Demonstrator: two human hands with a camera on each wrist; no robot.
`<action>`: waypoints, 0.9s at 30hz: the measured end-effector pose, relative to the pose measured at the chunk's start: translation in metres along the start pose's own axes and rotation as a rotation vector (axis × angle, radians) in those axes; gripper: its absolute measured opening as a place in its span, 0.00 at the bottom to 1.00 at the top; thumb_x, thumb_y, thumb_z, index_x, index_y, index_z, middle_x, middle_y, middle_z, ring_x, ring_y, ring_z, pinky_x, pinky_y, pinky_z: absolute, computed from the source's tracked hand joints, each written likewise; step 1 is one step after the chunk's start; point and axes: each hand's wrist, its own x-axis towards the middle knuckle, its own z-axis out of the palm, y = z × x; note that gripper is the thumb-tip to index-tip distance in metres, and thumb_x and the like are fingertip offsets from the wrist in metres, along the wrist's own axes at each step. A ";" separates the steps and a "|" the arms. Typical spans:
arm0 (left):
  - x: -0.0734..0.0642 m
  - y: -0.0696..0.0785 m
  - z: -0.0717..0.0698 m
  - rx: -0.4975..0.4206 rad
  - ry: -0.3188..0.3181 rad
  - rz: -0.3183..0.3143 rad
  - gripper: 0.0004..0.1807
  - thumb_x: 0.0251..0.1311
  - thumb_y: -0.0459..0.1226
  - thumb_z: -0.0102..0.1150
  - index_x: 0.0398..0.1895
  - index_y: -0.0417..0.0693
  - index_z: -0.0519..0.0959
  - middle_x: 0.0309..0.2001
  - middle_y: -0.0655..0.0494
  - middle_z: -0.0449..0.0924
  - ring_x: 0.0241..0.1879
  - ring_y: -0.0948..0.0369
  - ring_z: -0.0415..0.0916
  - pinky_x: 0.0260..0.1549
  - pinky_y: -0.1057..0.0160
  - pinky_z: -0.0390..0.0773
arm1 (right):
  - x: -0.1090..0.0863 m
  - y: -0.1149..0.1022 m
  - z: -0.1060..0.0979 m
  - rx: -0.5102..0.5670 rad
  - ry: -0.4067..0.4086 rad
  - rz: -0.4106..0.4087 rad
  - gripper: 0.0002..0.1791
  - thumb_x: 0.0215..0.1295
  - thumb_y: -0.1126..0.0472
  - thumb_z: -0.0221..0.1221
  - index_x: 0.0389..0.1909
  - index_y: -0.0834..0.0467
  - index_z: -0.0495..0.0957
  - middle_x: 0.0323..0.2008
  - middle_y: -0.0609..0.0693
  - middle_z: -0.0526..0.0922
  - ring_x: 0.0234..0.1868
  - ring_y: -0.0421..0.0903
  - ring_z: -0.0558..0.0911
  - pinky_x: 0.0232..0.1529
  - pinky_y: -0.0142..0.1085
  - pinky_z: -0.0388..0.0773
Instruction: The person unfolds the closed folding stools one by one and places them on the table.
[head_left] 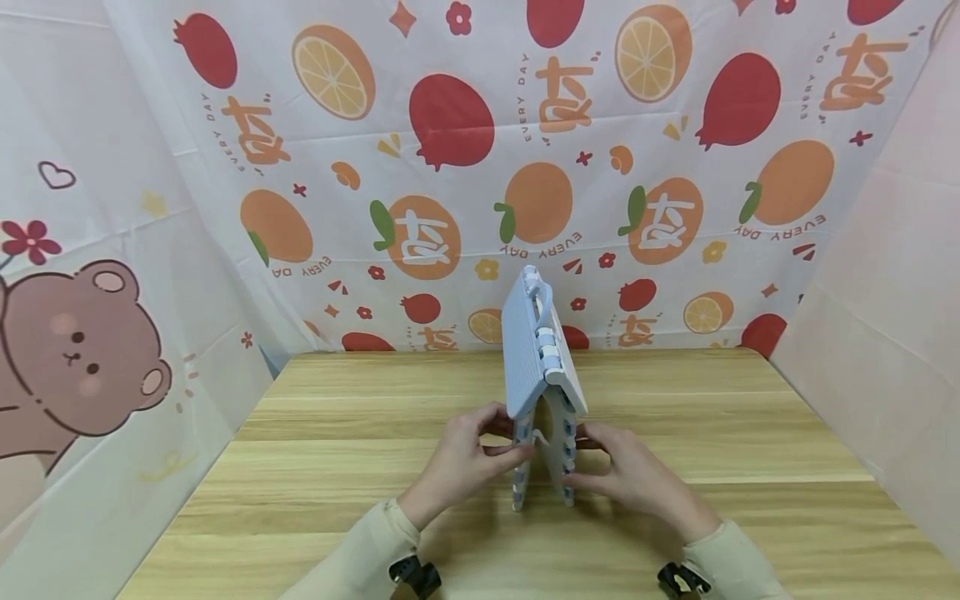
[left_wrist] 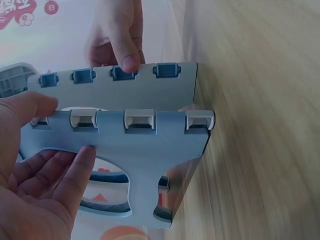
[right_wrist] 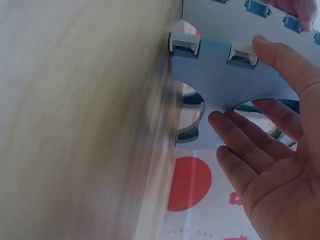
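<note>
A plastic toy house (head_left: 522, 350) stands upright on the table, its pitched roof pale blue on the left slope and white on the right. A light blue handle (head_left: 545, 305) arches from the ridge. My left hand (head_left: 459, 460) grips the left wall (left_wrist: 172, 140), thumb at the near edge beside the white clips and fingers against the outer face by a cut-out. On the opposite side, my right hand (head_left: 633, 473) holds the right wall (right_wrist: 215, 65) in a similar way, thumb on its edge. Between the two walls the near end is open.
The wooden table (head_left: 337, 467) extends on both sides of the house. A fruit-printed cloth (head_left: 480, 200) hangs behind it. Plain pale cloth (head_left: 885, 333) borders the right, and a bear-printed cloth (head_left: 82, 350) borders the left. A dark band (head_left: 415, 577) circles the left wrist.
</note>
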 end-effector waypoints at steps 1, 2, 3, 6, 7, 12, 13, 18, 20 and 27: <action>0.000 0.000 -0.001 -0.005 -0.002 0.002 0.18 0.65 0.38 0.76 0.54 0.43 0.83 0.51 0.46 0.89 0.53 0.51 0.88 0.48 0.61 0.90 | 0.000 0.001 -0.001 -0.001 -0.003 -0.002 0.30 0.65 0.49 0.76 0.66 0.51 0.80 0.61 0.46 0.88 0.61 0.53 0.88 0.65 0.56 0.83; 0.000 -0.001 -0.002 -0.009 -0.004 0.002 0.18 0.65 0.38 0.76 0.54 0.43 0.83 0.50 0.46 0.89 0.53 0.51 0.88 0.48 0.61 0.90 | 0.000 0.001 -0.001 -0.002 -0.005 -0.003 0.30 0.65 0.48 0.76 0.66 0.51 0.80 0.61 0.46 0.88 0.61 0.52 0.88 0.65 0.55 0.83; -0.001 -0.001 -0.003 -0.005 -0.003 0.005 0.17 0.65 0.37 0.76 0.54 0.43 0.84 0.50 0.46 0.89 0.52 0.51 0.88 0.47 0.62 0.90 | -0.001 0.002 -0.002 -0.005 -0.008 -0.002 0.30 0.65 0.48 0.76 0.66 0.50 0.80 0.61 0.46 0.88 0.61 0.52 0.88 0.66 0.55 0.83; -0.001 -0.002 -0.006 0.012 -0.001 0.010 0.17 0.64 0.37 0.76 0.53 0.43 0.84 0.49 0.46 0.90 0.51 0.51 0.89 0.46 0.62 0.90 | -0.001 0.004 -0.003 -0.020 -0.014 0.008 0.31 0.65 0.45 0.75 0.66 0.49 0.80 0.61 0.45 0.88 0.61 0.49 0.88 0.66 0.52 0.83; -0.001 -0.003 -0.007 0.021 0.001 0.012 0.17 0.64 0.37 0.76 0.53 0.43 0.84 0.49 0.46 0.90 0.51 0.52 0.89 0.46 0.62 0.90 | -0.001 0.005 -0.003 -0.026 -0.015 0.013 0.31 0.65 0.44 0.75 0.66 0.49 0.80 0.60 0.44 0.88 0.61 0.48 0.88 0.66 0.51 0.83; -0.002 -0.005 -0.012 0.047 0.009 0.008 0.18 0.64 0.36 0.75 0.55 0.43 0.84 0.49 0.47 0.90 0.51 0.53 0.88 0.46 0.60 0.91 | -0.002 0.007 -0.005 -0.037 -0.021 0.024 0.31 0.65 0.41 0.74 0.66 0.48 0.80 0.60 0.44 0.89 0.60 0.46 0.88 0.65 0.50 0.84; -0.003 -0.006 -0.013 0.049 0.010 0.009 0.19 0.64 0.36 0.75 0.56 0.43 0.84 0.49 0.47 0.89 0.51 0.53 0.88 0.46 0.60 0.91 | -0.002 0.007 -0.005 -0.037 -0.022 0.025 0.31 0.65 0.41 0.74 0.66 0.47 0.80 0.60 0.44 0.89 0.60 0.46 0.88 0.65 0.50 0.84; -0.006 -0.005 -0.018 0.050 0.013 0.000 0.19 0.63 0.35 0.75 0.56 0.44 0.84 0.49 0.48 0.89 0.51 0.54 0.88 0.46 0.61 0.91 | -0.003 0.007 -0.007 -0.019 -0.031 0.038 0.30 0.65 0.41 0.74 0.64 0.47 0.80 0.59 0.42 0.89 0.60 0.46 0.88 0.65 0.49 0.84; -0.007 -0.004 -0.021 0.055 0.017 -0.006 0.19 0.63 0.35 0.75 0.56 0.46 0.84 0.49 0.50 0.90 0.51 0.55 0.88 0.46 0.62 0.90 | -0.003 0.007 -0.007 -0.013 -0.035 0.042 0.30 0.65 0.41 0.74 0.64 0.47 0.80 0.59 0.43 0.89 0.60 0.46 0.88 0.65 0.49 0.84; -0.011 -0.007 -0.028 0.065 0.023 -0.008 0.17 0.62 0.34 0.75 0.53 0.47 0.84 0.47 0.53 0.89 0.50 0.56 0.88 0.44 0.66 0.90 | -0.004 0.009 -0.010 -0.015 -0.045 0.040 0.31 0.66 0.39 0.73 0.65 0.47 0.80 0.59 0.44 0.89 0.60 0.47 0.88 0.64 0.53 0.84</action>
